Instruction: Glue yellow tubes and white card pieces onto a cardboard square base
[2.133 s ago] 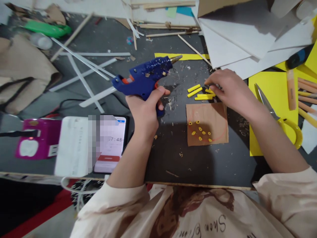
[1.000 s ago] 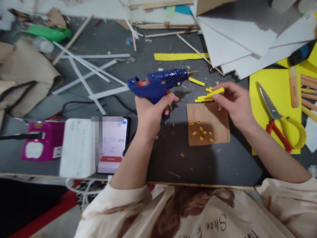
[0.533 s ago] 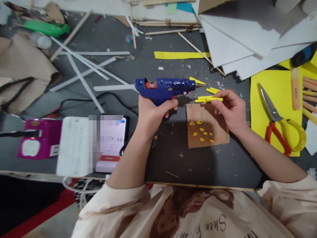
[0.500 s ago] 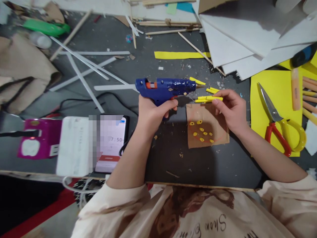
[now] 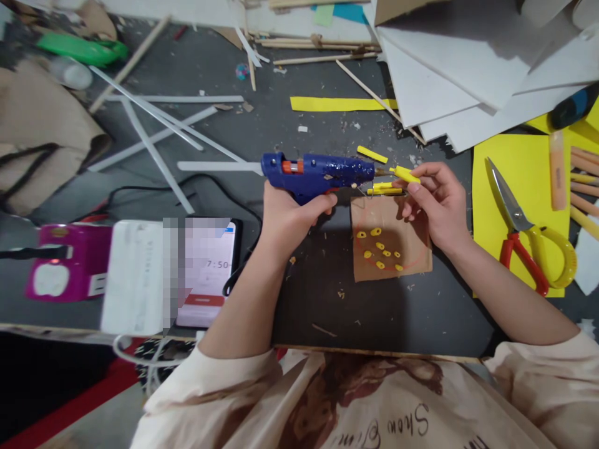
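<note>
My left hand (image 5: 292, 215) is wrapped round the handle of a blue glue gun (image 5: 322, 174), with a white glue stick (image 5: 215, 166) sticking out of its back end. The gun's nozzle points right, at the near end of a small yellow paper roll (image 5: 406, 174) pinched in the fingertips of my right hand (image 5: 435, 202). More yellow rolls (image 5: 384, 191) lie just below the nozzle, and a single roll (image 5: 372, 154) lies above it. Below my right hand rests a square of cardboard (image 5: 412, 249) carrying several short yellow roll pieces (image 5: 375, 231) and a faint red curved line.
Scissors (image 5: 519, 218) lie on a yellow sheet (image 5: 496, 174) at the right. White boards (image 5: 449, 81) are stacked at the back right. Loose glue sticks (image 5: 154, 156) are scattered on the left, above a phone (image 5: 210, 268), a white box (image 5: 133, 274) and a purple power socket (image 5: 70, 262).
My right hand has raised a yellow roll off the others and tilted it up to the nozzle. The glue gun has shifted slightly right and down.
</note>
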`<action>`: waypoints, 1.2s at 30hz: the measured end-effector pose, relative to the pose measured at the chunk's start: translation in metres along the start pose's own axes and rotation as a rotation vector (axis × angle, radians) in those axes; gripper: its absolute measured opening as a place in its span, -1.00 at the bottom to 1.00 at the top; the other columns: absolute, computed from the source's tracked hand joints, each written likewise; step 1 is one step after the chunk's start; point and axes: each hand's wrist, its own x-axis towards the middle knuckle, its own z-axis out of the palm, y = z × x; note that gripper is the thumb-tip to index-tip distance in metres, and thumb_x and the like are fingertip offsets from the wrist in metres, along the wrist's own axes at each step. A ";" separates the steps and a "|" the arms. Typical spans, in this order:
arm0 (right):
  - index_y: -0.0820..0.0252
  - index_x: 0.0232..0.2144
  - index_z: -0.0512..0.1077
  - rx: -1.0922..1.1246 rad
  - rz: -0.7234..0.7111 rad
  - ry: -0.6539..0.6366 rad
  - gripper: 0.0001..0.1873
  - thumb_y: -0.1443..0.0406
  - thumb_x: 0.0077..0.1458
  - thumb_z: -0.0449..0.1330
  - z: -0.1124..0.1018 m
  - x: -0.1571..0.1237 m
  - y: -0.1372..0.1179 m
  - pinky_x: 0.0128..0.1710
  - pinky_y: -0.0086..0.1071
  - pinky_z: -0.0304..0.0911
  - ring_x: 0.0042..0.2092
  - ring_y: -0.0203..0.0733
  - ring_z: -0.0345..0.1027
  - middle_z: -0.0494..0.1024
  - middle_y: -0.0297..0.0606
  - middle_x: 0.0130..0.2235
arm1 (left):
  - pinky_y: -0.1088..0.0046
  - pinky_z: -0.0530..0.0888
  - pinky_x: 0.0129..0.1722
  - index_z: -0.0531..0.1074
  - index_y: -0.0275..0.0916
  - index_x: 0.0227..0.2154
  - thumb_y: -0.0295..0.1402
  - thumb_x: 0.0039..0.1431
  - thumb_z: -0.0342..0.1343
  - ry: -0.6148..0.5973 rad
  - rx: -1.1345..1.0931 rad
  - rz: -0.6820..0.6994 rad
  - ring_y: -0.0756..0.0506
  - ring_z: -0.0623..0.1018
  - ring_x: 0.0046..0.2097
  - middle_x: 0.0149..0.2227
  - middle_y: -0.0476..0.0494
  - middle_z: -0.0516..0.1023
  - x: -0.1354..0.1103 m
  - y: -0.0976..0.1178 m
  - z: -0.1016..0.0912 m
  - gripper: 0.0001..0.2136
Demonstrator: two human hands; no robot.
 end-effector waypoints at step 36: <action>0.02 -0.33 0.31 -0.003 -0.044 -0.030 -0.64 0.00 0.00 0.33 -0.001 0.001 0.004 -0.65 -0.51 0.26 -0.64 -0.45 0.30 0.59 -0.47 -0.39 | 0.49 0.28 -0.55 0.25 -0.19 -0.69 -0.40 -0.22 0.18 0.031 0.084 0.079 0.04 0.25 -0.57 -0.67 0.08 0.21 -0.003 0.004 0.004 -0.83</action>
